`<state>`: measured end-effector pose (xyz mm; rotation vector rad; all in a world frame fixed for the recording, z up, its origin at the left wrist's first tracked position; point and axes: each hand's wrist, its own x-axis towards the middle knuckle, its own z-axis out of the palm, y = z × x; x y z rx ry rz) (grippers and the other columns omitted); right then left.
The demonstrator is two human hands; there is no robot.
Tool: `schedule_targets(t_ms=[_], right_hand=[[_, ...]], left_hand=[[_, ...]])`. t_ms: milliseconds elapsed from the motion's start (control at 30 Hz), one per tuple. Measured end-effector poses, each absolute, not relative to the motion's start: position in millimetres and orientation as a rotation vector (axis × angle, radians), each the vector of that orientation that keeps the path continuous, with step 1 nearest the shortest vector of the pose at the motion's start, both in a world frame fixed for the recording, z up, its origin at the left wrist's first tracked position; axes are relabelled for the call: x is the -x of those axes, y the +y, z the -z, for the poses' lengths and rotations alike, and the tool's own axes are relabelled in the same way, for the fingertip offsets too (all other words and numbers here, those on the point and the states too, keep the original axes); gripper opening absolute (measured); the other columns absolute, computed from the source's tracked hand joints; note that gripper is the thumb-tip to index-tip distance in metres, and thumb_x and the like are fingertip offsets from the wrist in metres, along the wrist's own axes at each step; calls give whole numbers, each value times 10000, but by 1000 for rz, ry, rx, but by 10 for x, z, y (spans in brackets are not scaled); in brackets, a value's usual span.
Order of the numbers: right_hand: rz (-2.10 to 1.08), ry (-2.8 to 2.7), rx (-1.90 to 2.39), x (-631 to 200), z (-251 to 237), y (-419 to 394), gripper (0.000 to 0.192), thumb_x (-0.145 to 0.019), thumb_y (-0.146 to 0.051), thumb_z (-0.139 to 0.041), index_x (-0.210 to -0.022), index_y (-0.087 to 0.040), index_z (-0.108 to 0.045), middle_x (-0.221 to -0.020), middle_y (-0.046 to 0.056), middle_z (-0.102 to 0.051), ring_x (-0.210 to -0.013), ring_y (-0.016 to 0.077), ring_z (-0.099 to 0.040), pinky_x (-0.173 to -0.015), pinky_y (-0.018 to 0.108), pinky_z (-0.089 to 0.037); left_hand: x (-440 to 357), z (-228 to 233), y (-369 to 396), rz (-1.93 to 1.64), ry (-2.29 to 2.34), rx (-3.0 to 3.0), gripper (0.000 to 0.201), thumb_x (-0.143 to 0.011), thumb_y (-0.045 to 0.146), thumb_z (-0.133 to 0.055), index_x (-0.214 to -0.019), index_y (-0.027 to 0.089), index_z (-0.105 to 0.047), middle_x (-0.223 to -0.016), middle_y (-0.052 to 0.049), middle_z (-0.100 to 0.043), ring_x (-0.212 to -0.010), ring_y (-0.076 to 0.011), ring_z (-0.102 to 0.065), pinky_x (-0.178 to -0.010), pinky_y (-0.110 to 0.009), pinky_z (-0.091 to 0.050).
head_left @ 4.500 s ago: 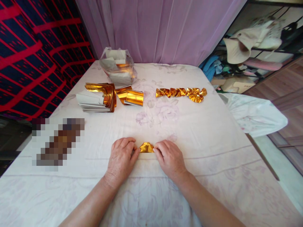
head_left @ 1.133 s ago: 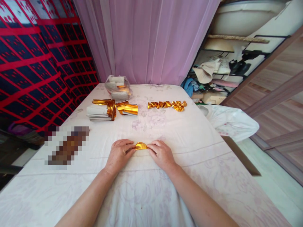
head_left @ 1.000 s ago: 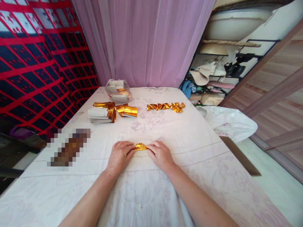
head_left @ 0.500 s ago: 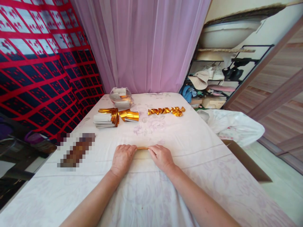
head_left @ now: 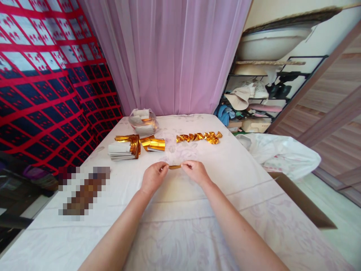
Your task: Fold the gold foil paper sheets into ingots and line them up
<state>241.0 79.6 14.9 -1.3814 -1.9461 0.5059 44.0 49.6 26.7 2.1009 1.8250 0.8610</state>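
Along the left edge of the tabletop [head_left: 84, 241], which is covered with a pale cloth printed with faint flowers, lies a brown object that is blurred out [head_left: 84, 192] and cannot be identified. Farther back on the left half sits a stack of flat white-backed sheets with a curl of gold foil on top [head_left: 124, 147], and just right of it a loose roll of gold foil [head_left: 154, 143]; behind both, near the far left corner, a clear plastic bag holding more white and gold sheets [head_left: 142, 121] stands open, probably as the stock pile, kept within arm's reach. In the middle, a little off the cloth, the left hand [head_left: 153, 177] and the right hand [head_left: 196, 172] face each other, and each grip is pressed together on one end of a small folded strip of gold foil paper [head_left: 175, 167]; the strip is stretched level between them, seen almost edge-on, which looks like a way to keep its folds tight. Toward the far right of centre, a row of small crumpled-looking folded gold foil pieces [head_left: 199, 137] lies in a line, apart from the raw sheets, apparently set aside in order. Beyond the right edge, a white cloth bundle [head_left: 282, 155] rests lower down.
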Motion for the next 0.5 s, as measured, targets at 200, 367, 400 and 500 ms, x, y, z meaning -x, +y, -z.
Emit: schedule_targets(t_ms=[200,367,400,500], right_hand=[[-625,-1861,1324,-2388,60,893,197,-816,-228,-576,-782,-228,-770,-723,-4,-757,-648,157,-685,-604,219,-493],[-642,-1819,1298,-2378,157,856,211,-846,-253,-561,-847,-233,-770,-799,16,-766,-710,170,-699,-669,244,-523],[-635,-1818,1296,-2376,164,855,208,-845,-250,-562,-848,-235,-770,-807,19,-766,-717,172,-700,-682,251,-526],[-606,-1826,1293,-2368,181,856,206,-851,-245,-560,-850,-240,-766,-833,31,-765,-750,179,-701,-719,265,-526]], left_hand=[[-494,-76,591,-997,1779,-1950,221,-852,284,-527,-927,202,-719,-814,-13,-732,-659,-145,-642,-645,-242,-505],[-514,6,575,-1044,1791,-1865,240,-821,257,-516,-958,208,-707,-830,-10,-721,-664,-141,-636,-661,-248,-521],[-521,15,573,-1049,1802,-1851,248,-820,254,-511,-967,205,-704,-842,-14,-722,-673,-143,-639,-668,-252,-523],[-539,21,566,-1055,1836,-1817,273,-817,247,-501,-998,195,-698,-870,-26,-725,-698,-153,-651,-690,-267,-526]])
